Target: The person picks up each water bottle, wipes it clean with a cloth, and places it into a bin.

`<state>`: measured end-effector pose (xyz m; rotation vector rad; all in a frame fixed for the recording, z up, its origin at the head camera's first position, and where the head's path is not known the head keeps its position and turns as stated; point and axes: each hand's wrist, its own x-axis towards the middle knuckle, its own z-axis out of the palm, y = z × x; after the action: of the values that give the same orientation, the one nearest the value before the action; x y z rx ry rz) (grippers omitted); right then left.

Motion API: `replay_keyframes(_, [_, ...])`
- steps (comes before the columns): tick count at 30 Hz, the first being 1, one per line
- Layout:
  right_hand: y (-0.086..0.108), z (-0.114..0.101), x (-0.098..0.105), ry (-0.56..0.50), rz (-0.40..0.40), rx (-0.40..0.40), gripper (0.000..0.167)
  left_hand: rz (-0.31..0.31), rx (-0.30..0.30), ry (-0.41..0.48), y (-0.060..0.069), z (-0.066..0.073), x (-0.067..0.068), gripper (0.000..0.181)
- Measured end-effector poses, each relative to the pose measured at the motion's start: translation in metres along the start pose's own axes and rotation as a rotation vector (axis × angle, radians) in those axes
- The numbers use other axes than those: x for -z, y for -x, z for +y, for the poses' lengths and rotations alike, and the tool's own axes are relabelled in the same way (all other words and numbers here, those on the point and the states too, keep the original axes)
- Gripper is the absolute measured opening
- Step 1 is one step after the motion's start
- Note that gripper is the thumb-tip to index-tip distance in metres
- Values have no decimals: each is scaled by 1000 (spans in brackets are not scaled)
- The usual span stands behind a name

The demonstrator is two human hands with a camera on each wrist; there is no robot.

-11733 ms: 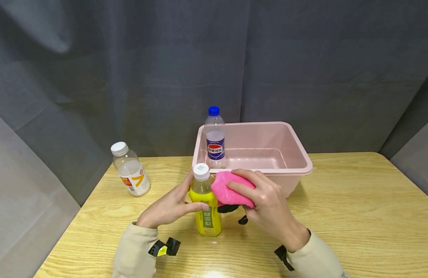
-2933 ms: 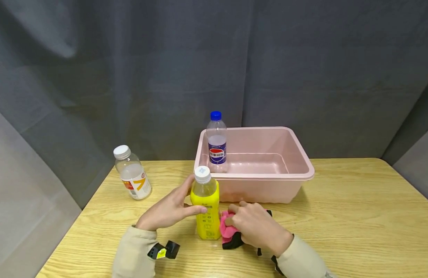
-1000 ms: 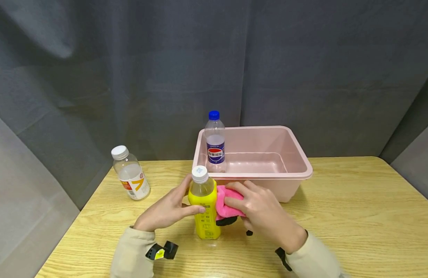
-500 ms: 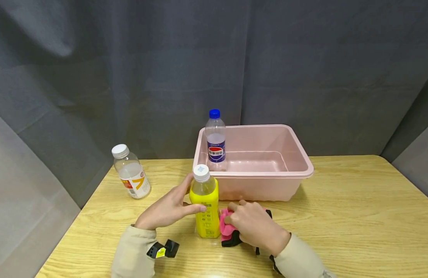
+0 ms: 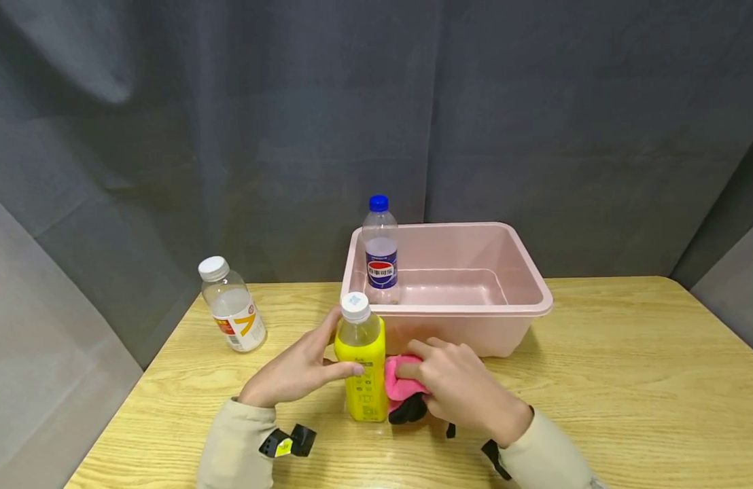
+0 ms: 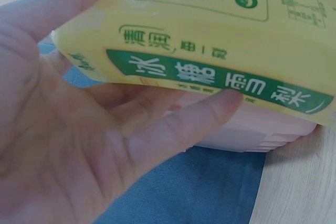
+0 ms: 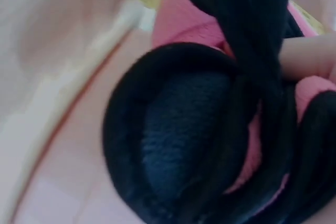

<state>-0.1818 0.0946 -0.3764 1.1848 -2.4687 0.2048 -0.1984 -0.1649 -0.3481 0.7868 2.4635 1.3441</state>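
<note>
Rock-sugar pear drink bottle: standing upright on the worktop, before the near left part of the pink tub; any gap to the tub cannot be confirmed. Long axis near vertical, white cap uppermost and in place; a panel of small print and icons faces the wearer, while the left wrist view shows the green title strip turned toward the left hand. Left hand: grasping the bottle from its left, thumb across the near face, other fingers round the back. Right hand: clutching a bunched pink cloth with black trim against the bottle's lower right side. Wiping of this bottle is judged under way and unfinished, since both hands remain engaged on it. Beyond it, a Pepsi bottle with a blue cap stands upright inside the tub at its left end, presumably finished with. Well apart to the left, a white-capped clear bottle stands upright, out of both hands, and is judged outstanding; whether its surface has been wiped cannot be determined. A dark grey curtain hangs behind the worktop.
</note>
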Motion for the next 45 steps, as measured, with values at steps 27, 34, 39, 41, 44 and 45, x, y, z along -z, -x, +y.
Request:
replay_keyframes(27, [-6,4,18,-112,506,18,54,7,-37,-2,1,1,0,86])
replay_keyframes(34, [-3,4,15,-78,434,7,55,5,-29,1,2,2,-1,87])
replay_keyframes(39, [-2,4,11,-19,267,4,52,8,11,15,3,2,0,90])
replay_keyframes(41, [-2,3,8,2,189,9,49,9,29,19,2,2,0,91])
replay_keyframes(44, [-1,2,1,23,83,3,45,8,23,13,1,2,0,91])
replay_keyframes(45, [-1,1,-2,28,49,-3,42,8,14,8,1,2,0,90])
